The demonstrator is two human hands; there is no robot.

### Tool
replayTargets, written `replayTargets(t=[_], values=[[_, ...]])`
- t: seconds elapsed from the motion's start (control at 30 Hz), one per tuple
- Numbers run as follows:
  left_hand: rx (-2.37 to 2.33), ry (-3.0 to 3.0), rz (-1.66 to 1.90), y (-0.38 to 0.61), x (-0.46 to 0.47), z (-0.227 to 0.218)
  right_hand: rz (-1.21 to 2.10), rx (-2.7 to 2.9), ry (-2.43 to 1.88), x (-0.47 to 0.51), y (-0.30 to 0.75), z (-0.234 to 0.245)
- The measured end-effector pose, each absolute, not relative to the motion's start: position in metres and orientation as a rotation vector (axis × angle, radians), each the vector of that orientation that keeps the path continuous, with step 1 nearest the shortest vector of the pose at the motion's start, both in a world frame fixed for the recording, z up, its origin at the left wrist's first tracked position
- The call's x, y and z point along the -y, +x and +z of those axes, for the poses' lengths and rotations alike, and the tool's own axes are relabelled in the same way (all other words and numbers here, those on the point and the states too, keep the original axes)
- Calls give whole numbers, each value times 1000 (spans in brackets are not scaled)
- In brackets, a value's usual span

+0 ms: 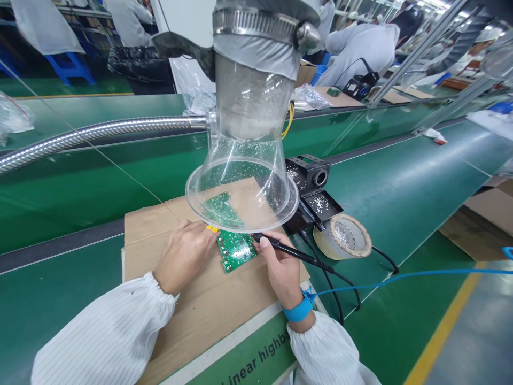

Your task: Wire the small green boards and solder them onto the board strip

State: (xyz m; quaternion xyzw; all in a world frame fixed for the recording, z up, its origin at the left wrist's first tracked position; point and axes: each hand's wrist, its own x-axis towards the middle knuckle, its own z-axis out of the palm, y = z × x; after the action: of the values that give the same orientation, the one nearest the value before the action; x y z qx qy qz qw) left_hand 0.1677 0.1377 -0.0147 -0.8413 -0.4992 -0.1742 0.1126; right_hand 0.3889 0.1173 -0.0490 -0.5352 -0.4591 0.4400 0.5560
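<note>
Head view: my right hand (281, 267) held a soldering iron (297, 253) at the circuit board (238, 250) on cardboard (208, 313), work seemingly underway, remainder unclear, and whether my left hand (186, 255) gripped anything I couldn't tell.

Blue stool (69, 62) upper left, black bin liner (138, 63) nearby, co-worker in white (358, 47), yellow floor line (448, 323) lower right

Bright light was recorded, with ceiling lamps (438, 4) caught at upper right. Glare was noted on table (401, 182), clear hood (240, 171) and circuit board (239, 251); frame edges were stretched, distant workers (360, 51) blurred.
</note>
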Motion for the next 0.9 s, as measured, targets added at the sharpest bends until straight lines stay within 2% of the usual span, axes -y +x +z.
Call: replayTargets(t=[0.67, 0.9], values=[[1544, -2356, -484, 166, -138, -5, 1056, 1037, -1233, -118, 388, -44], [1635, -2247, -329, 166, -136, -6, 1041, 998, -1228, -119, 389, -38]])
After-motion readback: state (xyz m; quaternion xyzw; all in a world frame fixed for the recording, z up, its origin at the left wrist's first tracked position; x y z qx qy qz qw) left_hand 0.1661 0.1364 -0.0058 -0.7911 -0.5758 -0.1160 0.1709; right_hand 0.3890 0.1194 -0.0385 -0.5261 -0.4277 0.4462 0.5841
